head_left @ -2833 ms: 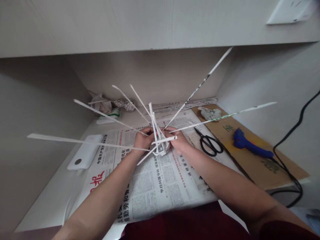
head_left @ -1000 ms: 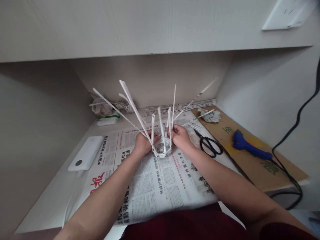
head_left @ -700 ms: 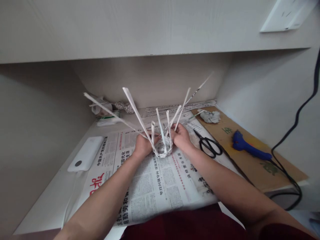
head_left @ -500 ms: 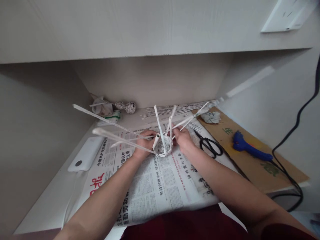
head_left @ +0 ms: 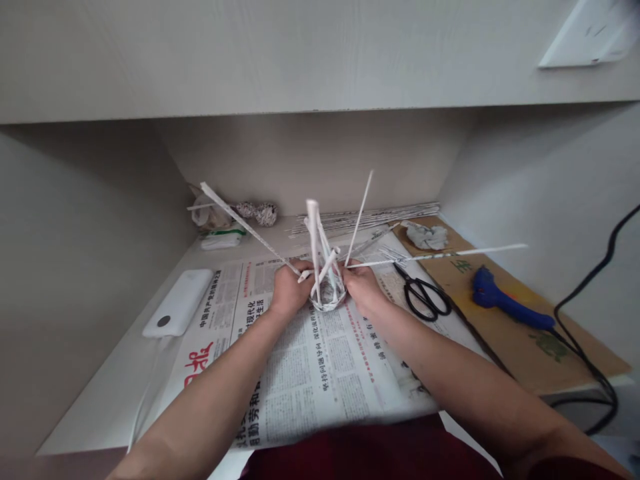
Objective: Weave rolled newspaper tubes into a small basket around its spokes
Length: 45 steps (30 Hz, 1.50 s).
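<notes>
1. Head view: the basket (head_left: 327, 306), a small round weave of paper, sits midway between the left hand (head_left: 291, 290) and the right hand (head_left: 364, 288). Neither hand is plainly nearer; one meets each side of it.
2. Being round, it shows no long axis across; its mouth faces up. Whether its base touches the newspaper (head_left: 295, 380) beneath is hidden.
3. Direction comes from the sticks. The left stick (head_left: 250, 235) slants up and away past the left hand; the right stick (head_left: 450, 254) runs out to the right, nearly level; the tall stick (head_left: 360, 217) rises from beside the right fingertips. A few shorter ones cluster steeply over the mouth.
4. Left hand: fingers curled, gripping the basket's left side, with a short stick end lying by the fingertips.
5. Right hand: fingers bent in, gripping the far right of the rim, where the tall and right sticks meet it. I cannot tell which stick, if any, is pinched.
6. Both forearms reach forward and converge on the basket, wrists fairly straight, backs of the hands upward.
7. Just right of the right hand lie the scissors (head_left: 425, 293); farther right, the glue gun (head_left: 510, 303) rests on cardboard (head_left: 500, 350).
</notes>
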Available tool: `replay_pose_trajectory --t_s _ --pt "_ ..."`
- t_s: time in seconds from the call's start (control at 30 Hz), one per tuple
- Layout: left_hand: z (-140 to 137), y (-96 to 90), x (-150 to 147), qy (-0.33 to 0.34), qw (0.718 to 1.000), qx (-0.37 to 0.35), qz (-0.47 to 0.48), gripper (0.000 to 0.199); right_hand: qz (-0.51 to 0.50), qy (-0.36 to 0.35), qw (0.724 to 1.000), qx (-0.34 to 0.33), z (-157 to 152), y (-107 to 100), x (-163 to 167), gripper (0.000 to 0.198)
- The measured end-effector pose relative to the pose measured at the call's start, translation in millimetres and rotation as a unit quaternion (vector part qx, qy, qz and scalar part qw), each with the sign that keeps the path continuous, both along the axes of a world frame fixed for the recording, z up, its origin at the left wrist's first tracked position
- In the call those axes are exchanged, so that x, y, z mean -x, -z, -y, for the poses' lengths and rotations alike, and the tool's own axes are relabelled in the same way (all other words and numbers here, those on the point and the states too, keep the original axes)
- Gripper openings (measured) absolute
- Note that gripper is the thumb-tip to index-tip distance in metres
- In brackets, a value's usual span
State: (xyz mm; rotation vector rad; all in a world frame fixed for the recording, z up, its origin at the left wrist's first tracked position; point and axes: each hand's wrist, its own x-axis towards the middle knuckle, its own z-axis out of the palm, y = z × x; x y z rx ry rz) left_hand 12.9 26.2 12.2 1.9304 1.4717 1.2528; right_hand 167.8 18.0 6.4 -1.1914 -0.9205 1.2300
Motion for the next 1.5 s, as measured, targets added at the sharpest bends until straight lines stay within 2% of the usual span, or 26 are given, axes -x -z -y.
replay_pose_trajectory --t_s 0.23,0.4,0.6,0.73,0.83,0.97,1.17,1.27,1.5 --pt "-2 7.1 -5 0.029 0.990 0.084 0.111 0.015 0.025 0.011 1.000 -0.006 -6 7 -3 0.027" --pt "-1 10.8 -10 0.027 0.976 0.109 0.184 0.017 0.031 0.002 0.999 -0.012 -6 10 -3 0.025" --pt "1 6.6 -11 0.016 0.973 0.128 0.192 0.019 0.023 -0.003 1.000 0.001 -3 11 0 0.030" --pt "2 4.5 -12 0.027 0.969 0.126 0.213 0.016 -0.028 0.020 0.999 0.033 -2 10 3 0.039" --pt "2 5.4 -11 0.032 0.969 0.123 0.214 0.016 -0.062 -0.006 0.997 0.036 -1 8 4 0.046" --pt "0 7.5 -11 0.038 0.967 0.121 0.223 0.013 -0.063 -0.033 0.997 0.033 2 4 4 0.042" --pt "-3 10.0 -8 0.031 0.979 0.104 0.175 0.018 -0.058 -0.039 0.998 0.003 4 0 5 0.043" --pt "-3 9.6 -6 0.021 0.987 0.097 0.126 0.020 -0.039 -0.041 0.998 -0.008 3 3 4 0.036" --pt "2 1.1 -5 0.031 0.994 0.089 0.051 0.018 0.096 -0.029 0.993 -0.057 3 6 0 0.020"
